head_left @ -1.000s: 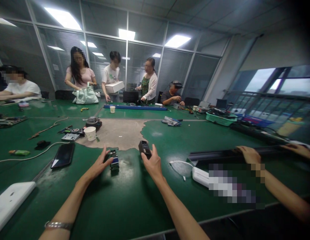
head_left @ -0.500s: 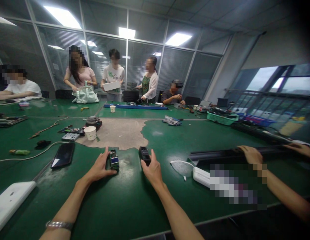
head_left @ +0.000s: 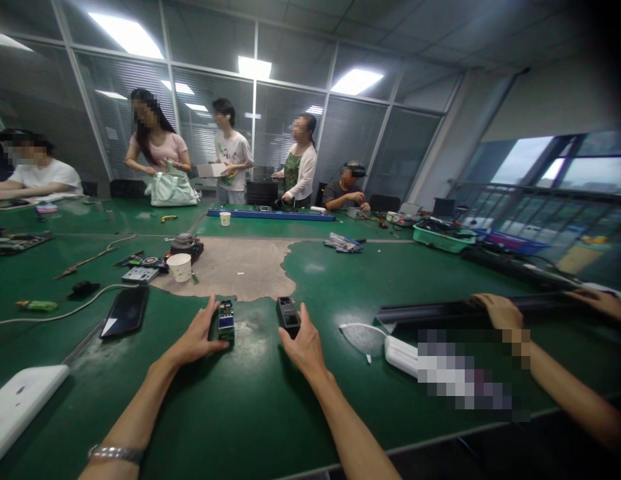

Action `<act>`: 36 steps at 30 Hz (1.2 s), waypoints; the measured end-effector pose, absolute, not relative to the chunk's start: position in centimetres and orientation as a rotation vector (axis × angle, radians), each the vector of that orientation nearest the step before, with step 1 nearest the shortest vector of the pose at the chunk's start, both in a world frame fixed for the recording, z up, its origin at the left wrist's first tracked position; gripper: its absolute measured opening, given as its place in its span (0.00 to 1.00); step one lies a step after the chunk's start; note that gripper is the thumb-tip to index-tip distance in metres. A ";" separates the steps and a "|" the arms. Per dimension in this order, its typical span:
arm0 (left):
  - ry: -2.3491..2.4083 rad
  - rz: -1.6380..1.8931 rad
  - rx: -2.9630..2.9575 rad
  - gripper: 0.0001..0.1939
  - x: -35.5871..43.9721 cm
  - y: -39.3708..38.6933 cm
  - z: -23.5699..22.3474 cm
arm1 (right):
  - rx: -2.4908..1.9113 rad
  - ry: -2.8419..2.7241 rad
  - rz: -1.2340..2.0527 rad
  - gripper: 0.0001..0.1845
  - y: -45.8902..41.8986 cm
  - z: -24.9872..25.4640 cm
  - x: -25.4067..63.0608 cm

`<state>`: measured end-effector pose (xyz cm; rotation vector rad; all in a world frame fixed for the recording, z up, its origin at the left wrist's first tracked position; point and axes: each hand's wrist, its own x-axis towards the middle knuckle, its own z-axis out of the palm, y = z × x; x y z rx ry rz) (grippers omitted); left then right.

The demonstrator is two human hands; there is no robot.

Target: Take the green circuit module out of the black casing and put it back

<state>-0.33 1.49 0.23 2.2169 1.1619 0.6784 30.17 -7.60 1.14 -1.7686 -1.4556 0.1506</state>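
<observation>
A small green circuit-board assembly (head_left: 226, 323) with a blue component rests on the green table. My left hand (head_left: 203, 331) lies along its left side, fingers stretched forward, the thumb close to its lower corner. To the right of it is a black plastic housing (head_left: 289, 315), its hollow inside facing up. My right hand (head_left: 306, 341) is at the housing's right and near side, thumb and index finger spread apart around its near corner. Whether the fingertips still touch the housing is hard to tell.
A dark phone (head_left: 124, 312), a white cable and a paper cup (head_left: 179, 267) are on the left. At right, another person's hand (head_left: 503, 312) rests on a long black casing (head_left: 430, 313), near a white adapter (head_left: 401, 351). Several people are across the green table (head_left: 340, 413).
The black housing has tipped so that its open inside now shows. My right thumb has slid off its top toward the near end. My left hand and the circuit board stay together.
</observation>
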 end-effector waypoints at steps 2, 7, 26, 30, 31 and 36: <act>1.151 0.670 2.204 0.63 -0.4 1.4 0.5 | -1.774 -1.444 0.171 0.45 -7.6 1.0 30.2; 1.054 0.732 2.107 0.57 -1.0 1.6 0.9 | -1.714 -1.398 0.248 0.43 -7.8 1.7 29.8; 1.214 0.959 1.707 0.47 -0.1 3.1 -0.1 | -1.529 -1.575 0.334 0.45 -6.6 6.8 17.5; 1.248 0.962 1.714 0.45 0.0 2.9 0.1 | -1.582 -1.623 0.288 0.46 -6.4 6.7 16.4; 1.249 0.959 1.728 0.45 0.0 2.7 0.2 | -1.603 -1.634 0.274 0.46 -6.4 6.7 16.2; 1.221 0.951 1.774 0.45 -0.1 2.4 0.5 | -1.688 -1.675 0.213 0.46 -6.0 7.1 15.4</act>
